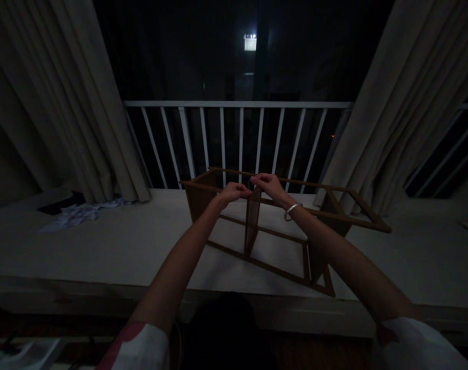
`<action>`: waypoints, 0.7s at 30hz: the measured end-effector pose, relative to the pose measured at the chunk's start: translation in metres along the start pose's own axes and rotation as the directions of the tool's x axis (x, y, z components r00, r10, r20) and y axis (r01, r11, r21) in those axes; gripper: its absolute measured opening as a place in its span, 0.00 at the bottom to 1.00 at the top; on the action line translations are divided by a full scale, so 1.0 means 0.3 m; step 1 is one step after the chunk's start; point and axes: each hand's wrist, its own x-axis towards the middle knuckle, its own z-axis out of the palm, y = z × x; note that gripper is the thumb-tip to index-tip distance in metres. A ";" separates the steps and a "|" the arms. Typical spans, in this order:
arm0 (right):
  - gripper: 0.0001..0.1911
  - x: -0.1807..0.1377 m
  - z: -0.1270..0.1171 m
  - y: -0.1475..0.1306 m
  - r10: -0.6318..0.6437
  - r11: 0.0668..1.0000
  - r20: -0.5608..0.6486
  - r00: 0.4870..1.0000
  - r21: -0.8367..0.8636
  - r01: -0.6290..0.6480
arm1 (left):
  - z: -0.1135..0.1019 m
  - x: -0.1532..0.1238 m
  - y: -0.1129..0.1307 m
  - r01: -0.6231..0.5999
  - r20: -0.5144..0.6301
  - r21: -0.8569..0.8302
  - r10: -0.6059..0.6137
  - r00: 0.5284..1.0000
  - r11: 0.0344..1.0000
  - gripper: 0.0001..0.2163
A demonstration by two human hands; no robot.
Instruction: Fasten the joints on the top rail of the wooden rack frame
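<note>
A brown wooden shelf rack (253, 221) lies on its side on the white window ledge, with frame rails along its top and bottom and boards between them. My left hand (234, 192) is at the upper front rail, above the middle board, its thumb and fingers drawn together. Just to the right, my right hand (268, 185) pinches at the same joint, wearing a silver bangle (293, 211) on the wrist. A small dark, thin thing shows between the fingertips, too dim to name. Both hands are close together, and the fingertips hide the joint.
White railing (241, 104) runs behind the rack, in front of a dark window. Beige curtains (75, 103) hang on both sides. Crumpled papers (77, 215) lie on the ledge (141, 257) at left. A pale object (29, 354) is at the lower left.
</note>
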 end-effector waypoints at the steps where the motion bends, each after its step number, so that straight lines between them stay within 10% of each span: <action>1: 0.17 0.000 0.000 0.000 -0.006 1.000 0.005 1.000 0.005 0.006 | -0.001 0.001 -0.003 -0.003 0.002 0.001 0.003 1.000 1.000 0.16; 21: 0.16 -0.003 -0.006 -0.008 -0.010 0.999 0.202 0.979 0.035 0.003 | -0.001 -0.007 0.004 -0.019 0.009 0.012 0.019 1.000 1.000 0.15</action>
